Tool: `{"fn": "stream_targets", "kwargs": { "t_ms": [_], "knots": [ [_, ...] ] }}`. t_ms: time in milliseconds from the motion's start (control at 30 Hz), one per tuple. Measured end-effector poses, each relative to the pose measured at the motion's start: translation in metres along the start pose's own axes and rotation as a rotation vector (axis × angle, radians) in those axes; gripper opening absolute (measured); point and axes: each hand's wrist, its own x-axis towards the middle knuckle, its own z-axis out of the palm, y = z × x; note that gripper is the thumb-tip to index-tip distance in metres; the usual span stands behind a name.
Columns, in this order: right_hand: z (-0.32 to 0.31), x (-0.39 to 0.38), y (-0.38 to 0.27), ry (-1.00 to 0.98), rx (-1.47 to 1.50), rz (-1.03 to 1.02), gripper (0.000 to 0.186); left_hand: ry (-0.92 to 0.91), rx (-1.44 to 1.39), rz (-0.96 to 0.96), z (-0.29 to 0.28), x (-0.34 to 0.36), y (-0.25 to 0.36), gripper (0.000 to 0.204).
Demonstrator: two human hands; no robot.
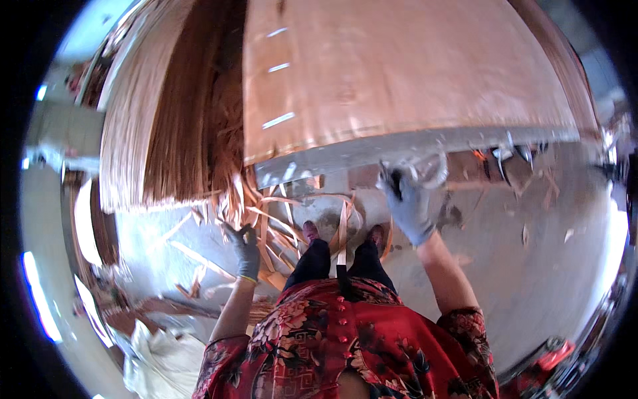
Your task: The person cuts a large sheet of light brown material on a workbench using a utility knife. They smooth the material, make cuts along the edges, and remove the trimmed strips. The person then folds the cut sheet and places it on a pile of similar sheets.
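Note:
A wide stack of thin reddish-brown wood veneer sheets [405, 66] lies in front of me, with short white tape strips near its left edge. My right hand [407, 209], in a grey glove, is by the stack's near edge with its fingers curled. Beside those fingers is a blurred, pale, ring-shaped thing [435, 171]; its kind and exact contact with the hand are unclear. My left hand [244, 253], also gloved, hangs lower at the left with its fingers apart. It is nearest to loose veneer strips [234, 206] spilling below the stacks.
Another tall veneer stack [139, 126] stands at the left, beyond a gap full of scraps. Offcuts lie on the grey floor [492, 279] around my shoes. Pale cloth [163, 362] is at lower left, and a red machine part [553, 356] is at lower right.

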Motion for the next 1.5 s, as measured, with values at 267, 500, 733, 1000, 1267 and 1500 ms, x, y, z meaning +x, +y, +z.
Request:
{"fn": "stream_targets", "kwargs": {
  "t_ms": [267, 500, 733, 1000, 1267, 1500],
  "knots": [
    [0.088, 0.155, -0.038, -0.131, -0.573, -0.045, 0.021, -0.053, 0.086, -0.030, 0.004, -0.041, 0.020, 0.091],
    [0.132, 0.156, -0.020, 0.047, -0.825, -0.034, 0.017, -0.109, 0.032, -0.405, -0.066, -0.066, -0.098, 0.081],
    [0.130, 0.158, -0.015, 0.055, -0.843, 0.000, 0.020, -0.106, 0.219, -0.740, -0.132, -0.161, -0.181, 0.080],
    [0.136, 0.157, -0.012, 0.049, -0.787, -0.002, 0.022, -0.143, 0.164, -0.801, -0.122, -0.136, -0.180, 0.081],
    [0.136, 0.158, -0.021, 0.044, -0.795, 0.032, 0.020, -0.243, 0.073, -0.441, -0.090, -0.039, -0.184, 0.072],
    [0.135, 0.159, -0.026, 0.037, -0.779, 0.013, 0.018, -0.260, -0.150, -0.745, -0.084, -0.060, -0.168, 0.075]
  ]
}}
